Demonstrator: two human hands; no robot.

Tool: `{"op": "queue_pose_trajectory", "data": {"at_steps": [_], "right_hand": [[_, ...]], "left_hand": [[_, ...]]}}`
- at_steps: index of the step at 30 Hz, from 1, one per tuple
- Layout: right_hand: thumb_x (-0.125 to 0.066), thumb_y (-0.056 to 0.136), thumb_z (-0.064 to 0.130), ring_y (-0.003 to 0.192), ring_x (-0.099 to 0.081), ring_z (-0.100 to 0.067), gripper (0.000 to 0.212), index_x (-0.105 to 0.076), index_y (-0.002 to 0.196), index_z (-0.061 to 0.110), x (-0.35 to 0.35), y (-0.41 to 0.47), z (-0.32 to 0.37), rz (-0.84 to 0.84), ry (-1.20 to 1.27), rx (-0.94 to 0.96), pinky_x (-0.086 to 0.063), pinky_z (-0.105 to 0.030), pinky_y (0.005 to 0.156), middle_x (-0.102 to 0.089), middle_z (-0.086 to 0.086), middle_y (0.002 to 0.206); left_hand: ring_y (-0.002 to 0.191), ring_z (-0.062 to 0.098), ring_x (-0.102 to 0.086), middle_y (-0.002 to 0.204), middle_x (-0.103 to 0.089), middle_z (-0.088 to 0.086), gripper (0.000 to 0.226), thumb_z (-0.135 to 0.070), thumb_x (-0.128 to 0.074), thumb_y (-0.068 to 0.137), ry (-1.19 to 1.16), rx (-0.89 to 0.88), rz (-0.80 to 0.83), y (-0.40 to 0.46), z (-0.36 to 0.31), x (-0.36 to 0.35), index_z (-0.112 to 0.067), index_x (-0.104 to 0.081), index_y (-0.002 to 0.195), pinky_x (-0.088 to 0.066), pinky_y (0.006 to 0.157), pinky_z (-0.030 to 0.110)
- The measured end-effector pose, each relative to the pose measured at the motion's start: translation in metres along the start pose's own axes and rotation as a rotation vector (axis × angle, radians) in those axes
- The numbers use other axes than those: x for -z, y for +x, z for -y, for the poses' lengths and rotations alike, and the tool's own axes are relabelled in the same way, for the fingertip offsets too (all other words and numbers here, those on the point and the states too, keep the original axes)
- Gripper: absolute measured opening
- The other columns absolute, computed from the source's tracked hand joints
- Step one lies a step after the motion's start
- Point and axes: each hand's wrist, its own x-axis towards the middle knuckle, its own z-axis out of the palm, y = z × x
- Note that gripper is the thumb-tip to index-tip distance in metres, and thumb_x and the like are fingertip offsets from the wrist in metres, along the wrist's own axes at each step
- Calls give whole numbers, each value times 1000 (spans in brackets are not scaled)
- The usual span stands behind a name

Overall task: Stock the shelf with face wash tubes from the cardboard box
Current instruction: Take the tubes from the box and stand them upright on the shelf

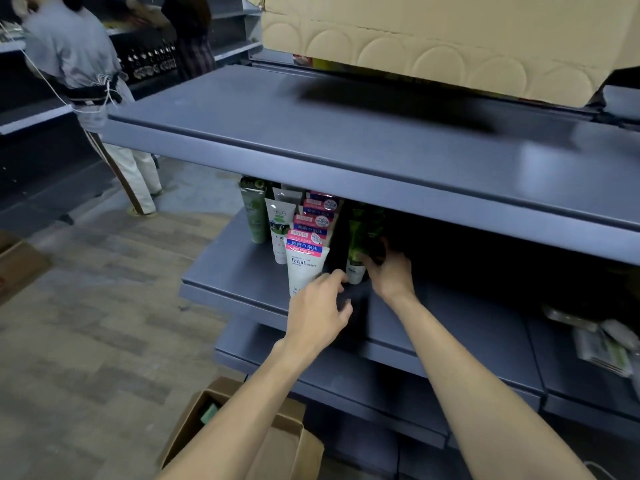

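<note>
Several face wash tubes stand in rows on the blue-grey middle shelf [239, 271]: white "Facial cleanser" tubes [304, 268] in front, a white and green tube [278, 230] and a dark green one [254, 213] to their left. My right hand [389, 271] reaches under the upper shelf and grips a green tube with a white cap [358, 251], standing upright. My left hand [320, 308] hovers with fingers apart just right of the front white tube, over a dark tube that is hard to make out. The open cardboard box [239, 431] sits on the floor below my left arm.
The upper shelf [346, 150] overhangs the tubes closely. A big cardboard carton [450, 39] rests above it. Packets [602, 344] lie on a lower shelf at right. Two people work at shelves far left. Another box [17, 265] sits at the left edge.
</note>
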Motion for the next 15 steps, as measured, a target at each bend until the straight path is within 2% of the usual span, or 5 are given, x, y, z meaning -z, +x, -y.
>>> {"op": "queue_pose_trajectory", "data": {"at_steps": [7, 11, 15], "right_hand": [[-63, 93, 35, 115, -60, -31, 53, -50, 135, 6, 0, 0, 0, 1, 15, -6, -44, -26, 87, -63, -13, 126], [-61, 95, 35, 114, -60, -33, 50, -51, 133, 4, -1, 1, 1, 13, -19, -6, -46, -29, 87, -64, -15, 125], [-60, 94, 37, 105, -65, -30, 41, -62, 119, 4, 0, 1, 0, 50, -46, -17, -43, -23, 75, -69, -13, 114]], "left_hand": [[92, 7, -59, 102, -63, -14, 30, -30, -62, 84, -6, 7, -8, 0, -1, 2, -27, -57, 113, -48, 67, 28], [90, 8, -60, 100, -63, -14, 30, -30, -62, 83, -10, 14, -20, -5, 3, 2, -28, -57, 112, -47, 67, 27], [90, 8, -60, 101, -62, -15, 31, -30, -61, 84, -8, 1, -4, -8, 7, 6, -29, -56, 114, -49, 69, 28]]}}
